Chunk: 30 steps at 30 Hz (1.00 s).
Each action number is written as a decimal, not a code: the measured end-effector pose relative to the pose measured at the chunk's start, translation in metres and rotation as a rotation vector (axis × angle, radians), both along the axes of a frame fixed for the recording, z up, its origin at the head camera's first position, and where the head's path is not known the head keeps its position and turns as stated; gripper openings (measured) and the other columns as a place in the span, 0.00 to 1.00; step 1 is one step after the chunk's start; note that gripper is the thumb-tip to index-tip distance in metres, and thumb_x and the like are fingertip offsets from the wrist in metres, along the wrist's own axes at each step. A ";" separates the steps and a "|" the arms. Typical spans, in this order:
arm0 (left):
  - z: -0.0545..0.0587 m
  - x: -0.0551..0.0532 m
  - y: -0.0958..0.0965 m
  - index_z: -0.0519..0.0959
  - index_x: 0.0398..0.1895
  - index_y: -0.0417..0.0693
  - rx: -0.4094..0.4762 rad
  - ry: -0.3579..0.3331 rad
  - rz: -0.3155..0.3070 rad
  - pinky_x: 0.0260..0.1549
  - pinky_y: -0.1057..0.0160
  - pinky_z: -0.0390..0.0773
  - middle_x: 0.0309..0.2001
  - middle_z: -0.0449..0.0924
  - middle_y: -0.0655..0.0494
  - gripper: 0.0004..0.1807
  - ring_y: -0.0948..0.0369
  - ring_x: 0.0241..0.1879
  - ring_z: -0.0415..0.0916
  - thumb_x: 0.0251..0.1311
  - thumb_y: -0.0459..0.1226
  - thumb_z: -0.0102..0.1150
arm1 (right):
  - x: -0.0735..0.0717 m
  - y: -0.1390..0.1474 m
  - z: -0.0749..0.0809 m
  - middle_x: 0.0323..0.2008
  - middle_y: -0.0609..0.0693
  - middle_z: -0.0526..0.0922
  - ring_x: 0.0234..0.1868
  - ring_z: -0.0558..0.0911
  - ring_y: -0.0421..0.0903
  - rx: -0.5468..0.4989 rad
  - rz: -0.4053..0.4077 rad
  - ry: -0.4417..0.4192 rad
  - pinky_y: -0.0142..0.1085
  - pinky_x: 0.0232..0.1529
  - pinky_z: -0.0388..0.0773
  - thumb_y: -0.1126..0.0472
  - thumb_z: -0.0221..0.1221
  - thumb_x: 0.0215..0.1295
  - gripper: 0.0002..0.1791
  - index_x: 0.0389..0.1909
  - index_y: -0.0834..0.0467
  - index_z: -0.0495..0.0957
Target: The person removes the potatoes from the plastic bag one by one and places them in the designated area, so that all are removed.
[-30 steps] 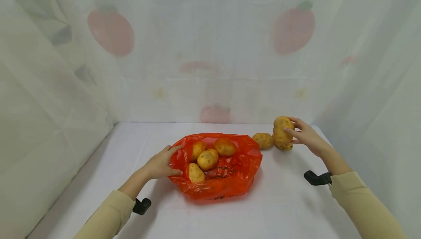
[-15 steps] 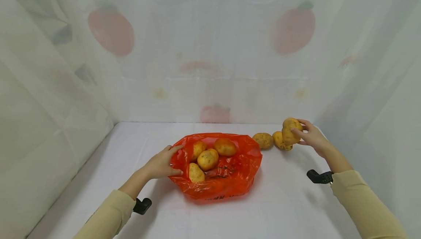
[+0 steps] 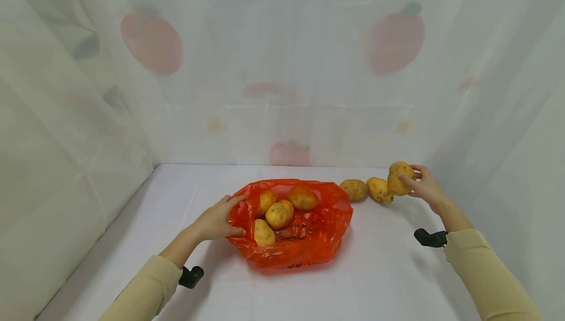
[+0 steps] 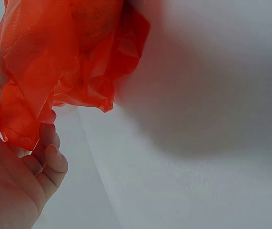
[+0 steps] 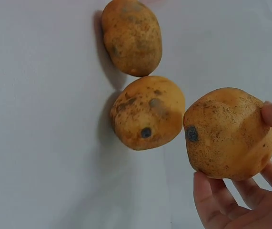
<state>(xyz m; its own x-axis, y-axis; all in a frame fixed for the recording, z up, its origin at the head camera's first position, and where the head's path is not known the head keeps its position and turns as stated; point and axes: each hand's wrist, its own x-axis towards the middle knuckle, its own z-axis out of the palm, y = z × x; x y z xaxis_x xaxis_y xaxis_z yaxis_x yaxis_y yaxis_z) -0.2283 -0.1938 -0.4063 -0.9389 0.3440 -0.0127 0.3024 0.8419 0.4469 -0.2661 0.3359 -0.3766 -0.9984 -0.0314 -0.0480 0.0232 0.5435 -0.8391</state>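
In the head view a red plastic bag [image 3: 309,250] lies with its mouth spread, and several potatoes [image 3: 279,214] show inside. My left hand [image 3: 216,219] grips the bag's left edge; the left wrist view has the thin red film [image 4: 40,57] between thumb and curled fingers. Over at the right, my right hand [image 3: 425,186] holds a lumpy potato [image 5: 231,133] between thumb and fingers. Beside that potato, two others sit on the table: a yellow one [image 5: 147,113] with dark spots and a browner one [image 5: 132,38] nearer the bag.
White cloth covers the table [image 3: 375,272]. A pale sheet with faint red fruit prints [image 3: 397,41] hangs behind, and plain sheets close off the left and right sides. Black wrist mounts [image 3: 430,238] stick out from both sleeves.
My right hand has moved right and slightly down with its potato, uncovering the yellow potato behind it. The left hand and the bag have stayed put.
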 end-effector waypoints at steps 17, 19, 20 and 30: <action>0.000 0.001 -0.001 0.57 0.69 0.56 0.001 0.003 -0.008 0.49 0.39 0.70 0.63 0.58 0.34 0.50 0.39 0.55 0.68 0.40 0.50 0.72 | -0.003 0.021 -0.023 0.61 0.77 0.51 0.56 0.65 0.67 0.074 -0.099 -0.023 0.43 0.44 0.79 0.42 0.44 0.67 0.46 0.67 0.75 0.38; 0.000 0.001 -0.001 0.57 0.69 0.54 -0.001 0.004 -0.010 0.50 0.38 0.69 0.64 0.56 0.32 0.50 0.37 0.57 0.66 0.40 0.50 0.72 | -0.004 0.022 -0.028 0.61 0.77 0.53 0.55 0.67 0.66 0.080 -0.113 -0.039 0.41 0.42 0.79 0.42 0.43 0.67 0.46 0.67 0.75 0.39; 0.000 0.001 -0.001 0.57 0.69 0.54 -0.002 0.004 -0.010 0.50 0.39 0.69 0.64 0.57 0.33 0.50 0.38 0.56 0.66 0.40 0.50 0.72 | -0.005 0.022 -0.030 0.61 0.77 0.52 0.55 0.66 0.66 0.083 -0.119 -0.050 0.40 0.42 0.80 0.41 0.43 0.67 0.46 0.66 0.75 0.39; 0.000 0.000 0.000 0.58 0.68 0.55 -0.004 0.007 -0.008 0.50 0.39 0.70 0.63 0.58 0.34 0.49 0.40 0.55 0.68 0.40 0.49 0.72 | -0.007 0.028 -0.046 0.62 0.77 0.50 0.57 0.64 0.66 0.099 -0.145 -0.116 0.36 0.39 0.78 0.39 0.42 0.66 0.48 0.66 0.75 0.38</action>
<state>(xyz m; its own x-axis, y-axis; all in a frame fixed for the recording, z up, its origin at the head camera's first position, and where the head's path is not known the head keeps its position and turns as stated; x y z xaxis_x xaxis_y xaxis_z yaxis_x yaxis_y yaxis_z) -0.2283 -0.1942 -0.4061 -0.9361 0.3516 -0.0076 0.3123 0.8412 0.4415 -0.2734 0.3641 -0.4222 -0.9796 0.1227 -0.1589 0.2007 0.6067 -0.7692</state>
